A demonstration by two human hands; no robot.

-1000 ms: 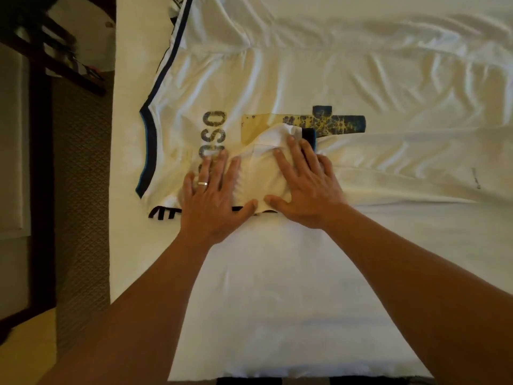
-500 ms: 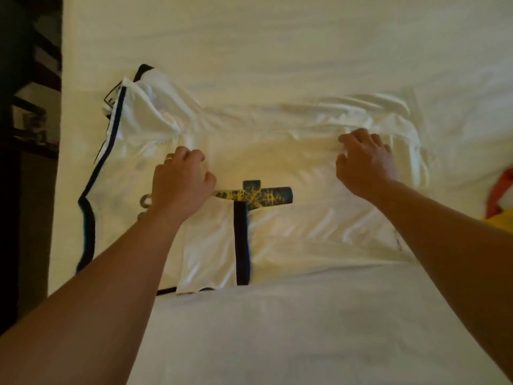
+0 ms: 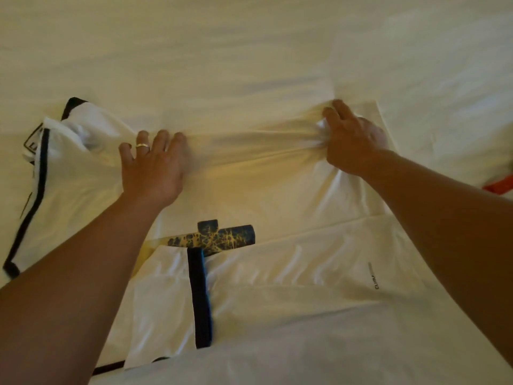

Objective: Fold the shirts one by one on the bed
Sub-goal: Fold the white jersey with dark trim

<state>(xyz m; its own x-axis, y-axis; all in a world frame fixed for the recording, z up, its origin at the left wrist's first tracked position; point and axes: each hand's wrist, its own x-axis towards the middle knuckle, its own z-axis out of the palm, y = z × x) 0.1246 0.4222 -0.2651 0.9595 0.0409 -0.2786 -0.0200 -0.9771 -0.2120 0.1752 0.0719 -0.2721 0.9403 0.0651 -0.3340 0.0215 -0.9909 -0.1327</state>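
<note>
my fingertips on both hands sink into the cloth, so i cannot see their ends. my left hand (image 3: 152, 168), at ten o'clock, curls into the far edge of the white shirt (image 3: 291, 207), which lies spread across the bed (image 3: 249, 51). my right hand (image 3: 352, 140), at two o'clock, bunches the same edge in a tight pinch. small grey lettering (image 3: 375, 282) at four o'clock is too blurred to read. a sleeve (image 3: 166, 295) with a dark band lies folded over a blue and yellow print (image 3: 222, 237). something orange (image 3: 499, 186) is cut off at three o'clock.
</note>
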